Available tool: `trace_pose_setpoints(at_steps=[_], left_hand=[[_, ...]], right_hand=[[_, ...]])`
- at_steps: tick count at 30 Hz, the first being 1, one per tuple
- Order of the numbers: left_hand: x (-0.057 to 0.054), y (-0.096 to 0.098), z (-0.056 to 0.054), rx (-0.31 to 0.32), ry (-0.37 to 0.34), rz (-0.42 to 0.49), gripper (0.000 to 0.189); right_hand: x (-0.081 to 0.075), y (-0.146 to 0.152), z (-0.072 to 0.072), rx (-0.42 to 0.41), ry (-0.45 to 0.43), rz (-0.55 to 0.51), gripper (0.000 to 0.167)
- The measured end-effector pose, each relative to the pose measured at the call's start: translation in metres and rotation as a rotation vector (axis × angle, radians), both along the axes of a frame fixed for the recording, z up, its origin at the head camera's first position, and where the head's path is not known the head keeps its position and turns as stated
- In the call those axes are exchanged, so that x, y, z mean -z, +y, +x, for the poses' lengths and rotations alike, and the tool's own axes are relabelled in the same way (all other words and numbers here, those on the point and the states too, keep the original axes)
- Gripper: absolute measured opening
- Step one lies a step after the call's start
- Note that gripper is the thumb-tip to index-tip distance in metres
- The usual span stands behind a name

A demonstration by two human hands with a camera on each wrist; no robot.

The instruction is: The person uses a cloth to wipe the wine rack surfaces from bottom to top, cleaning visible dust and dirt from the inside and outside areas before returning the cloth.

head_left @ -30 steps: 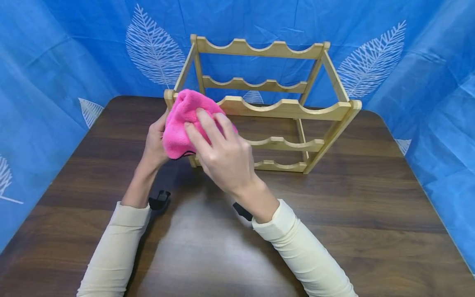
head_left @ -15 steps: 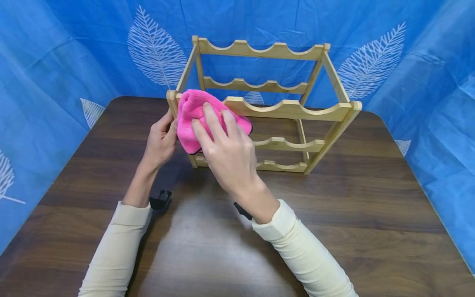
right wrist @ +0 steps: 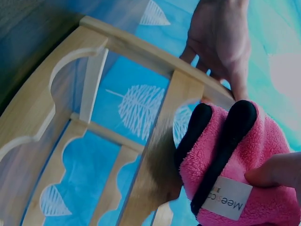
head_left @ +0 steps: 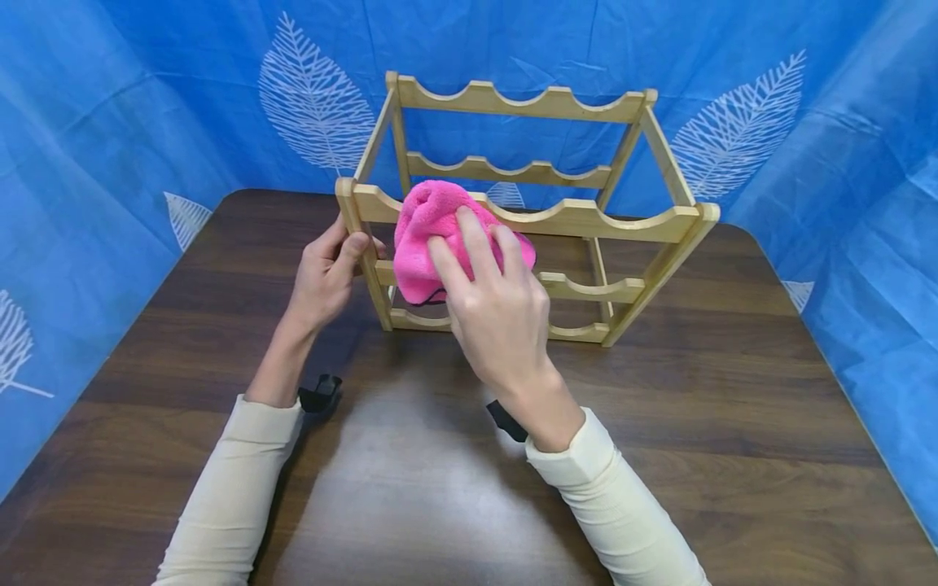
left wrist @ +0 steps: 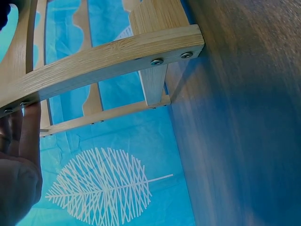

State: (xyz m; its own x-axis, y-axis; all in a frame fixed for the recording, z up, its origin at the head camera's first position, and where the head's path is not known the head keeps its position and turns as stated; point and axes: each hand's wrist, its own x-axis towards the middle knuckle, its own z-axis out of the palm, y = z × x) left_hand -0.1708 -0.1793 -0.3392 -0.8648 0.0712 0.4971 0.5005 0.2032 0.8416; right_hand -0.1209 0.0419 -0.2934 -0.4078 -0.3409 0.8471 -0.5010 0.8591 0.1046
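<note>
the wooden rack [head_left: 564, 218] is standing on the surface [head_left: 410, 480], its long axis running left to right. the left hand [head_left: 322, 281] is gripping its front-left post [head_left: 372, 285]; the right hand [head_left: 498, 317] is pinching a pink cloth [head_left: 425, 244] at the top front rail [head_left: 637, 227], one corner pointing right.

Head view bright, pale glare on tabletop [head_left: 403, 505], shadows beside sleeves [head_left: 230, 488]; wrist views dimmer, blue-tinted.
</note>
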Motion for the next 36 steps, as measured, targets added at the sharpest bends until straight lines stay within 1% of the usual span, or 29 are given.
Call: trace_pose_setpoints(at_steps=[4, 6, 10, 14, 19, 23, 28, 32, 36], left_hand=[[0.001, 0.001, -0.001, -0.002, 0.021, 0.003, 0.043], [0.001, 0.001, -0.001, -0.004, 0.034, -0.004, 0.044], [0.001, -0.001, 0.000, -0.014, 0.037, -0.010, 0.045], [0.001, -0.002, 0.001, -0.014, 0.036, -0.003, 0.046], [0.001, 0.000, 0.000, -0.003, 0.032, -0.004, 0.043], [0.000, 0.001, 0.000, 0.004, 0.040, -0.007, 0.041], [0.000, 0.002, 0.000, 0.012, 0.042, -0.003, 0.040], [-0.001, 0.002, 0.001, 0.007, 0.039, 0.002, 0.040], [-0.001, 0.002, 0.001, 0.000, 0.037, 0.006, 0.040]], right_hand=[[0.000, 0.012, 0.001, -0.002, -0.047, -0.034, 0.028], [-0.001, 0.019, 0.002, -0.008, -0.084, -0.050, 0.029], [-0.006, 0.029, 0.003, -0.008, -0.156, -0.072, 0.029], [-0.012, 0.039, 0.005, 0.006, -0.214, -0.079, 0.032], [-0.018, 0.049, 0.010, 0.031, -0.277, -0.080, 0.036], [-0.023, 0.057, 0.014, 0.039, -0.326, -0.073, 0.044], [-0.030, 0.067, 0.018, 0.048, -0.370, -0.059, 0.050], [-0.034, 0.074, 0.020, 0.064, -0.382, -0.053, 0.052], [-0.037, 0.081, 0.021, 0.081, -0.394, -0.072, 0.052]])
